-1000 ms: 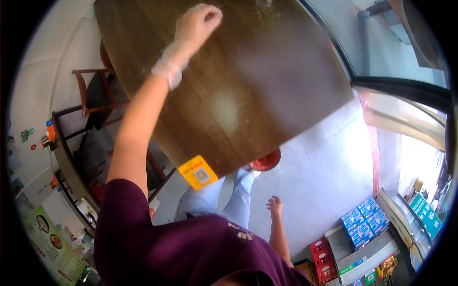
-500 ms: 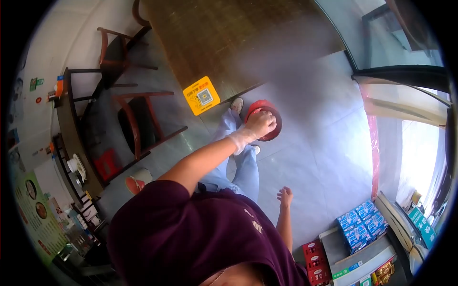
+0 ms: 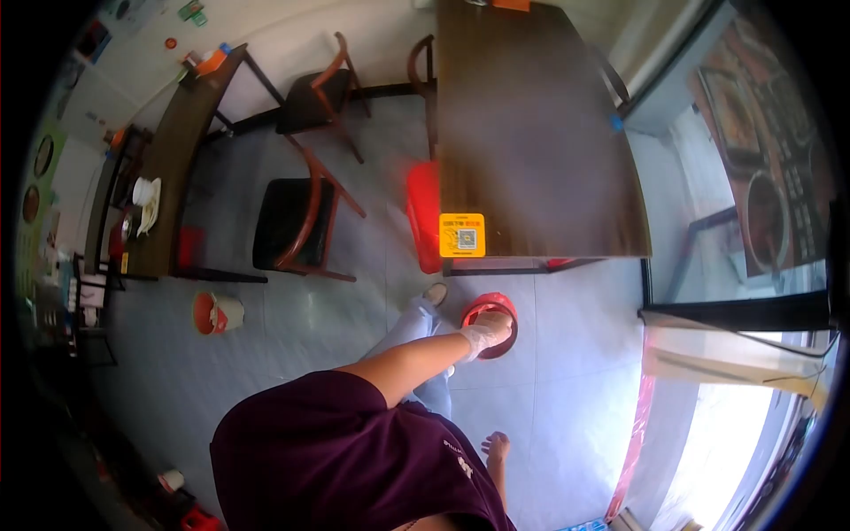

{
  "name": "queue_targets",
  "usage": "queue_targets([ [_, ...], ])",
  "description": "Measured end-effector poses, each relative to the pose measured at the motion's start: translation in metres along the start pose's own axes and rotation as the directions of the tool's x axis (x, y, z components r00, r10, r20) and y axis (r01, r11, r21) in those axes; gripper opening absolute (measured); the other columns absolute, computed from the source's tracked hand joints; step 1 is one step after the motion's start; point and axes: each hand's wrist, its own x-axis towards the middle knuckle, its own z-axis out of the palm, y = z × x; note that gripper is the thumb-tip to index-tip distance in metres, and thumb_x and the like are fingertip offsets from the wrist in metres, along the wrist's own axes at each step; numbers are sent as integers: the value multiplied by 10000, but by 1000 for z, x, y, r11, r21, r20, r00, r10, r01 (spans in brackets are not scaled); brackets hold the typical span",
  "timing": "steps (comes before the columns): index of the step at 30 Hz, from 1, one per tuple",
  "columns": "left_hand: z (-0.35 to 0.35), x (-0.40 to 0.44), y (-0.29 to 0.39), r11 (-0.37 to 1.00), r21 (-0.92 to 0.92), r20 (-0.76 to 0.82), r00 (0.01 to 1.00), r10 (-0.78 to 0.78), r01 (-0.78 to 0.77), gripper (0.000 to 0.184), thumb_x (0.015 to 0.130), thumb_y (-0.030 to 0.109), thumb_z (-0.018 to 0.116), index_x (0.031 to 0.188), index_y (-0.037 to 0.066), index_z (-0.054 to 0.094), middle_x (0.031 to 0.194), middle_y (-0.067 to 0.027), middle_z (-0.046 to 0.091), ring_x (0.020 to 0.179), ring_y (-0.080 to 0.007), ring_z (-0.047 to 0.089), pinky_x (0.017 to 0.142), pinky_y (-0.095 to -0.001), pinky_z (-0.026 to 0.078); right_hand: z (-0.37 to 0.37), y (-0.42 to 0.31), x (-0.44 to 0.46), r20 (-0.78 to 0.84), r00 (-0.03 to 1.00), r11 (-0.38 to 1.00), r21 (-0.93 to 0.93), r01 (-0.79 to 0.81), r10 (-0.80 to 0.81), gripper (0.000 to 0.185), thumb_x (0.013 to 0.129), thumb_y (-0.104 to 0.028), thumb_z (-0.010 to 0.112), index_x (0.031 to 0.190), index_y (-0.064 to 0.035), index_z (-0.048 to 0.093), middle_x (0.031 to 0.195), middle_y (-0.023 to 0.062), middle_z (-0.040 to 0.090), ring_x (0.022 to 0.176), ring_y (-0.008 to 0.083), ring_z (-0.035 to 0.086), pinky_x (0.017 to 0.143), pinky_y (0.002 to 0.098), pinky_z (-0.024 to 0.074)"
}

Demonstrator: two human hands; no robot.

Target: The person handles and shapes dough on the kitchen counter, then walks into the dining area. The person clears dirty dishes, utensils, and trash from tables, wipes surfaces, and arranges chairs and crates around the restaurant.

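My left hand point(image 3: 498, 329), in a clear plastic glove, reaches down over the mouth of a round red bucket point(image 3: 475, 312). Its fingers are curled at the bucket's far side, seemingly gripping it; the exact hold is hard to see. Out to my right, my bare right hand point(image 3: 497, 446) hangs with loosely bent fingers, a little apart, and nothing in it. The bucket is beside my feet, close to the near end of a dark wooden table point(image 3: 549, 226). A yellow QR-code card point(image 3: 462, 235) lies at that table's corner.
Red-framed chairs with dark seats, one of them a near chair point(image 3: 297, 221), stand left of the table. A white bin with a red inside point(image 3: 218, 313) is on the grey tiled floor. Further left runs another table point(image 3: 164, 195) with white dishes. Glass and a curtain point(image 3: 735, 358) border the right.
My view has turned and lifted, so more of the room and both tables show. The stacked blue boxes at lower right have mostly left view. My left hand remains at the bucket.
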Motion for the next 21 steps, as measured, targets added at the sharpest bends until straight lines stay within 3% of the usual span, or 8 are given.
queue_targets([
  [2, -17, -19, -10, 982, -95, -22, 986, -164, 161, 200, 761, 134, 415, 820, 101, 604, 876, -152, 607, 860, -315, 573, 738, -419, 446, 3, -29, 6, -16, 996, 996, -34, 88, -88, 254, 771, -83, 438, 1002, 5, 494, 732, 115, 558, 517, 191, 566, 396, 274, 446],
  [4, -13, -21, -66, 913, -395, -202, 979, 25, -105, 197, 781, 191, 446, 851, 123, 617, 863, -132, 616, 851, -303, 578, 746, -390, 447, 8, -60, 9, -38, 987, 987, -30, 156, -157, 265, 767, -73, 428, 1012, 6, 488, 733, 119, 559, 511, 188, 562, 394, 266, 440],
  [6, -90, -57, -78, 936, -333, 33, 994, -108, 113, 257, 794, 296, 474, 882, 100, 615, 868, -135, 617, 846, -298, 580, 739, -378, 445, 18, -92, 11, -53, 975, 977, -5, 215, -215, 280, 761, -56, 414, 1025, 6, 481, 733, 121, 561, 506, 184, 558, 389, 257, 431],
  [8, -123, -75, -123, 951, -214, -50, 970, -238, 223, 226, 773, 253, 507, 898, 94, 608, 860, -127, 617, 837, -279, 581, 741, -364, 447, 31, -118, 12, -152, 957, 968, 21, 252, -246, 297, 751, -39, 406, 1036, 10, 473, 726, 121, 554, 488, 171, 535, 377, 253, 412],
  [11, -141, -88, -224, 894, -432, -269, 929, -256, 120, 219, 787, 189, 460, 931, 86, 590, 941, -137, 599, 901, -297, 556, 787, -377, 431, 53, -162, 32, -280, 899, 920, 106, 378, -337, 344, 731, -10, 385, 1067, 17, 457, 703, 121, 536, 458, 152, 482, 355, 254, 370],
  [15, -232, -131, -283, 935, -322, -494, 817, -299, 148, 226, 777, 151, 475, 972, 80, 566, 978, -128, 563, 938, -305, 516, 809, -395, 407, 92, -247, 50, -528, 696, 859, -143, 491, -486, 322, 735, -30, 395, 1042, -3, 487, 703, 142, 538, 470, 194, 501, 363, 312, 369],
  [18, -302, -156, -306, 964, -160, -788, 561, -253, 211, 298, 734, 186, 566, 1006, 69, 527, 996, -129, 527, 959, -316, 480, 819, -397, 393, 146, -327, 20, -556, 447, 713, -518, 472, -700, 362, 749, -94, 367, 1056, 32, 511, 722, 176, 553, 512, 246, 510, 426, 355, 411],
  [21, -325, -149, -346, 890, -256, -779, 465, -421, 378, 438, 676, 213, 648, 1050, 59, 479, 1025, -127, 502, 988, -310, 456, 830, -389, 385, 202, -390, -2, -487, 393, 625, -572, 532, -780, 356, 762, -97, 355, 1052, 27, 520, 807, 187, 580, 608, 291, 550, 538, 399, 450],
])
